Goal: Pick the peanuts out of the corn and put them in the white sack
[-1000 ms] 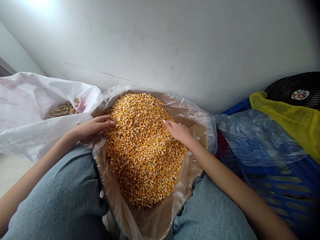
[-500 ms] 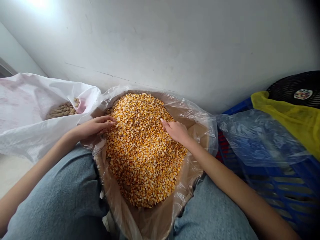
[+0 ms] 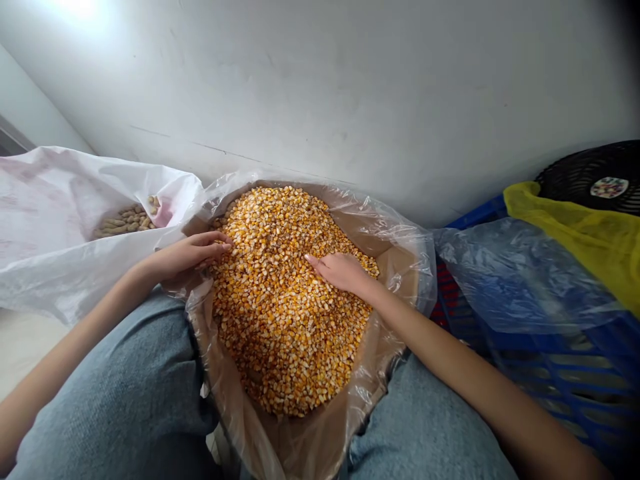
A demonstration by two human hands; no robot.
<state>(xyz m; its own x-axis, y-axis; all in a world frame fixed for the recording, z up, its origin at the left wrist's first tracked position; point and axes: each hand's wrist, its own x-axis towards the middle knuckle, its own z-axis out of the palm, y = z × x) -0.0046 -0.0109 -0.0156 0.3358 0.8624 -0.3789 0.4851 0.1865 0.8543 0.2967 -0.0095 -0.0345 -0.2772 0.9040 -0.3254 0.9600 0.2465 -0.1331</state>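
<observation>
A heap of yellow and pale corn kernels fills a bag with a clear plastic liner, standing between my knees. My left hand rests over the bag's left rim. Its fingertips are bent close together at the heap's edge, and whatever lies between them is too small to make out. Over the right-centre of the heap, my right hand points leftward, thumb and forefinger pressed together at the kernels. Its other fingers are folded under and partly hidden, so anything in its grip cannot be made out.
To the left lies an open white sack holding peanuts in the shell. Blue plastic crates stand at the right, with clear plastic sheeting, yellow mesh and a black fan grille on them. A white wall rises behind.
My right hand has shifted left and slightly toward me across the corn. My left hand stays where it was at the rim.
</observation>
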